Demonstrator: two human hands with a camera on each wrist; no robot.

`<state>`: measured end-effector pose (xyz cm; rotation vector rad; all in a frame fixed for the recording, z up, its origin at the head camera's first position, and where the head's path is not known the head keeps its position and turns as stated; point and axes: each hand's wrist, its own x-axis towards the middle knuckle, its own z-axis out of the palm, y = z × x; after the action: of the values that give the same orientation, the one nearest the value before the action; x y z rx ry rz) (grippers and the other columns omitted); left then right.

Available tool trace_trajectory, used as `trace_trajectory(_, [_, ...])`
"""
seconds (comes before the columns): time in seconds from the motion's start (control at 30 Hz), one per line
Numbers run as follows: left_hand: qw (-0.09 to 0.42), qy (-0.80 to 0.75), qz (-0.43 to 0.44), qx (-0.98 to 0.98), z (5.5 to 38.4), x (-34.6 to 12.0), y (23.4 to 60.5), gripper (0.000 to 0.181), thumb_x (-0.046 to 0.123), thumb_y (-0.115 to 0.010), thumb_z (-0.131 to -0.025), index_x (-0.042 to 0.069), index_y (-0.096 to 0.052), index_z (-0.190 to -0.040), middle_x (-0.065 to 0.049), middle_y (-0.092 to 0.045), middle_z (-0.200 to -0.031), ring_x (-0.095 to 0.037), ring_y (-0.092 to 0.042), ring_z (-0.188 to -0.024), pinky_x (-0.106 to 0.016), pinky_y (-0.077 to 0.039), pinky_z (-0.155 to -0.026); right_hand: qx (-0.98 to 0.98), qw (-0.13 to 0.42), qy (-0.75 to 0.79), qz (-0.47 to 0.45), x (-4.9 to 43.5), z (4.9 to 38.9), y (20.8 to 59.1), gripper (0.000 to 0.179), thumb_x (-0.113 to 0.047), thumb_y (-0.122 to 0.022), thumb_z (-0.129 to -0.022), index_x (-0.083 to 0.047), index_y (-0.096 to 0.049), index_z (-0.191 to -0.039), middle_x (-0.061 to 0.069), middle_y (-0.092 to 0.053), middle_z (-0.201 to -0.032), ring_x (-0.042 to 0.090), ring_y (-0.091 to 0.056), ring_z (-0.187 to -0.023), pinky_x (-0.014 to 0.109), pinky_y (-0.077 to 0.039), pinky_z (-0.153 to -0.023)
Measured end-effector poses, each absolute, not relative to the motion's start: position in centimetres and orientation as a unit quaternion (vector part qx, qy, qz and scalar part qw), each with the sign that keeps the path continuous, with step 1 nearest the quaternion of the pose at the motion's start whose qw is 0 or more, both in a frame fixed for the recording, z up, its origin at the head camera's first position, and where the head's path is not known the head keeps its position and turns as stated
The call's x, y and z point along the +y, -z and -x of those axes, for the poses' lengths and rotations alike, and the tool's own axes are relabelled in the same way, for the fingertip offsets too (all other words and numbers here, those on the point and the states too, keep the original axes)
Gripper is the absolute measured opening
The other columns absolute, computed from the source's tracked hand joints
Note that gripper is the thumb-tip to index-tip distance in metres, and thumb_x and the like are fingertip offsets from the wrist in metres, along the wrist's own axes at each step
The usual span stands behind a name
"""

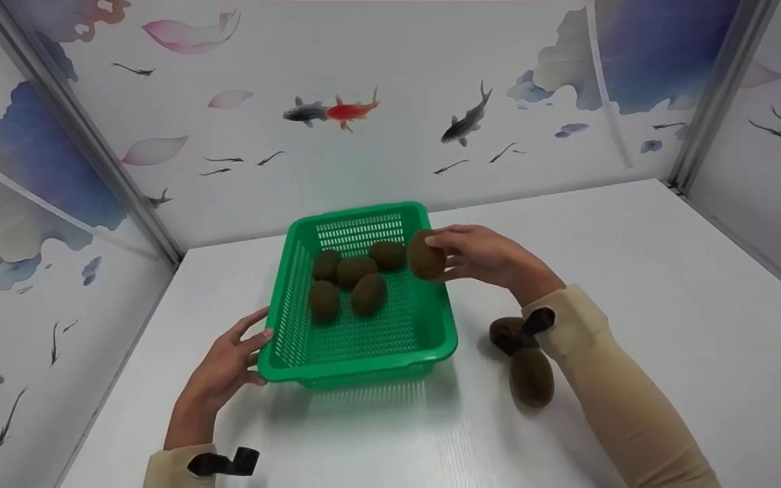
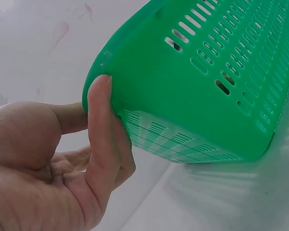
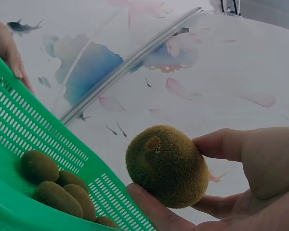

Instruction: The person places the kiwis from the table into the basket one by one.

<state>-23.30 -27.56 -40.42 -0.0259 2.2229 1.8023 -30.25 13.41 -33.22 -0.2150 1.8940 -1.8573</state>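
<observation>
A green plastic basket point(image 1: 356, 369) with slotted walls stands on the table, several brown kiwis point(image 1: 356, 274) grouped toward its back. My left hand point(image 1: 224, 366) grips the basket's rim at the near left corner, thumb and fingers on either side of it in the left wrist view. Over the basket's right rim, my right hand point(image 1: 482, 257) holds one fuzzy kiwi point(image 3: 167, 166) between thumb and fingers, its stem end showing in the right wrist view. Two more kiwis point(image 1: 531, 378) lie on the table beneath the right forearm, one partly hidden by the wrist strap.
The white table point(image 1: 668, 325) reaches back to a white panel point(image 1: 390, 61) printed with fish and petals. Similar side panels meet it at grey metal posts point(image 1: 723, 88). Black camera mounts point(image 1: 224, 463) sit on both wrists.
</observation>
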Motion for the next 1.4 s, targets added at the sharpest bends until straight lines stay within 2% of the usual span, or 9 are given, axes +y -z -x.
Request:
trace_trajectory(0.2, [0.135, -0.623, 0.009, 0.771, 23.3, -27.5, 40.3, 0.063, 0.032, -0.056, -0.103, 0.019, -0.027, -0.158, -0.009, -0.066, -0.115, -0.02, -0.073, -0.094, -0.025, -0.056, -0.059, 0.681, 0.255, 0.683, 0.067, 12.0, 31.4, 33.0, 0.058, -0.024, -0.055, -0.104, -0.002, -0.032, -0.152, 0.018, -0.044, -0.15, 0.035, -0.049, -0.139, 0.048, -0.046, -0.11])
trace_trajectory(0.4, [0.135, -0.627, 0.003, 0.767, 23.2, -27.4, 40.4, 0.064, 0.031, -0.056, -0.103, 0.019, -0.026, -0.158, -0.008, -0.068, -0.112, -0.02, -0.074, -0.094, -0.025, -0.056, -0.058, 0.693, 0.251, 0.674, 0.051, 10.4, 32.2, 32.9, 0.053, -0.02, -0.055, -0.103, -0.005, -0.037, -0.151, 0.017, -0.048, -0.148, 0.032, -0.051, -0.136, 0.047, -0.048, -0.109])
trace_trajectory(0.63, [0.134, -0.627, 0.009, 0.767, 23.3, -27.4, 40.6, 0.064, 0.033, -0.057, -0.103, 0.019, -0.027, -0.158, -0.009, -0.069, -0.112, -0.02, -0.074, -0.093, -0.025, -0.056, -0.059, 0.711, 0.242, 0.66, 0.015, 8.1, 32.8, 32.9, 0.055, -0.016, -0.053, -0.104, -0.009, -0.033, -0.155, 0.015, -0.039, -0.153, 0.036, -0.045, -0.14, 0.047, -0.048, -0.109])
trace_trajectory(0.87, [0.136, -0.628, 0.012, 0.766, 23.2, -27.6, 40.4, 0.064, 0.033, -0.057, -0.103, 0.019, -0.027, -0.158, -0.007, -0.069, -0.11, -0.019, -0.073, -0.093, -0.025, -0.056, -0.059, 0.719, 0.244, 0.651, -0.011, 6.5, 33.3, 33.2, 0.036, -0.011, -0.052, -0.103, -0.008, -0.048, -0.139, 0.01, -0.051, -0.134, 0.028, -0.051, -0.12, 0.047, -0.05, -0.106])
trace_trajectory(1.03, [0.138, -0.629, 0.012, 0.765, 23.2, -27.6, 40.3, 0.063, 0.033, -0.056, -0.103, 0.02, -0.027, -0.158, -0.007, -0.068, -0.113, -0.02, -0.073, -0.095, -0.025, -0.056, -0.059, 0.728, 0.253, 0.637, -0.026, 5.8, 33.8, 33.5, 0.04, -0.008, -0.052, -0.103, -0.006, -0.047, -0.142, 0.009, -0.051, -0.132, 0.028, -0.05, -0.12, 0.05, -0.048, -0.108])
trace_trajectory(1.23, [0.136, -0.628, 0.009, 0.767, 23.2, -27.5, 40.5, 0.063, 0.033, -0.057, -0.103, 0.02, -0.029, -0.157, -0.01, -0.067, -0.121, -0.02, -0.073, -0.097, -0.026, -0.057, -0.061, 0.748, 0.251, 0.613, -0.028, 5.5, 34.1, 34.1, 0.041, -0.008, -0.057, -0.1, -0.003, -0.05, -0.14, 0.009, -0.053, -0.13, 0.028, -0.052, -0.117, 0.049, -0.051, -0.104])
trace_trajectory(1.4, [0.137, -0.627, 0.002, 0.767, 23.3, -27.6, 40.7, 0.063, 0.032, -0.056, -0.104, 0.018, -0.027, -0.158, -0.009, -0.067, -0.118, -0.019, -0.073, -0.096, -0.025, -0.057, -0.06, 0.755, 0.263, 0.601, -0.009, 5.4, 34.0, 34.9, 0.03, -0.006, -0.059, -0.098, -0.004, -0.058, -0.128, 0.005, -0.055, -0.116, 0.026, -0.052, -0.112, 0.049, -0.049, -0.106])
